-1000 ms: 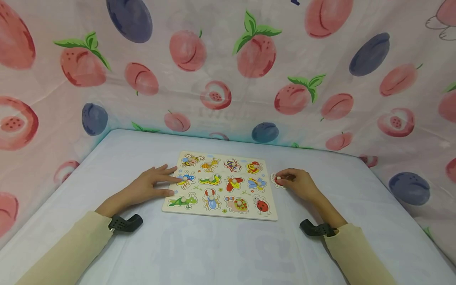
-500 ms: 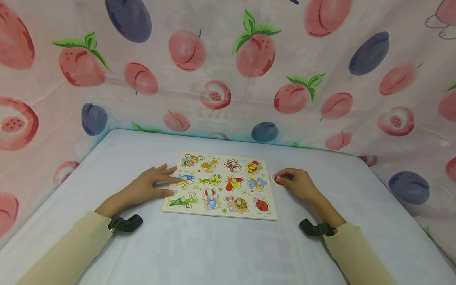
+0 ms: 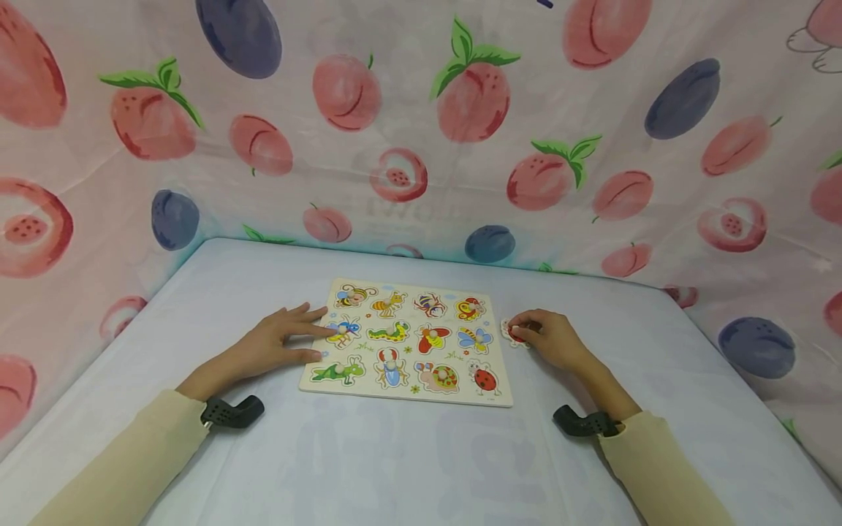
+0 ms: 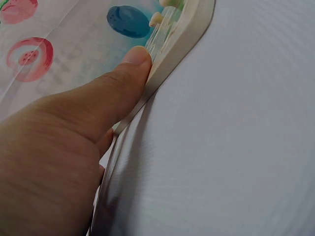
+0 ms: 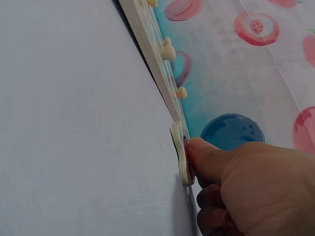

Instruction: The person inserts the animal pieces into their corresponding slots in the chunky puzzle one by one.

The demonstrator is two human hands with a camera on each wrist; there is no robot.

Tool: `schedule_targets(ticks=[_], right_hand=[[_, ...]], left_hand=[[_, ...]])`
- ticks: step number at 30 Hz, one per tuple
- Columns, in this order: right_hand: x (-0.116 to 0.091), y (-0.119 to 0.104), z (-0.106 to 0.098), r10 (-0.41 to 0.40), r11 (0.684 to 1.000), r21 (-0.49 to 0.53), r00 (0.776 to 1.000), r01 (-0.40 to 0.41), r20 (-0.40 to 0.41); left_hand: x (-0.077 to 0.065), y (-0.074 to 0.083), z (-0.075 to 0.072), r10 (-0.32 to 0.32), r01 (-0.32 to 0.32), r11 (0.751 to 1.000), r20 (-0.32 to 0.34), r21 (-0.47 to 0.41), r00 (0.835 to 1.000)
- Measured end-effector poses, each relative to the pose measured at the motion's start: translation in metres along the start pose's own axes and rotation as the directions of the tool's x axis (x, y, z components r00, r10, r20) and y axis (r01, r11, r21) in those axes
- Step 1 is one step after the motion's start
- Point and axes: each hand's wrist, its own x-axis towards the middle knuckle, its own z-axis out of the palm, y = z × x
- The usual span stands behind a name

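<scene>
A wooden peg puzzle board (image 3: 408,350) with rows of insect pictures lies flat on the table. My left hand (image 3: 276,337) rests on its left edge, fingers spread and nearly straight; in the left wrist view the thumb (image 4: 123,78) touches the board's edge. Just right of the board, my right hand (image 3: 554,340) pinches a ladybug puzzle piece (image 3: 510,334), partly hidden by the fingers. The right wrist view shows that piece (image 5: 181,155) side-on, thumb against its red face. On the board, the ladybug picture (image 3: 484,380) at the lower right shows no knob.
The table (image 3: 408,467) has a white cloth. Behind it hangs a fruit-print curtain (image 3: 421,131). Several wooden knobs (image 5: 168,52) stick up from the board. Each wrist wears a black camera mount, such as the left one (image 3: 233,413).
</scene>
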Motion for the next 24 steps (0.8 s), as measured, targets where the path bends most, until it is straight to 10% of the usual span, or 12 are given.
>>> schedule_targets(ticks=[24], right_hand=[[-0.0001,-0.0044,-0.0087,-0.027,0.999,-0.017,0.999,0.027,0.031]], left_hand=[[0.0011,0.0014,-0.0009,-0.001,0.001,1.0,0.006,-0.014,1.0]])
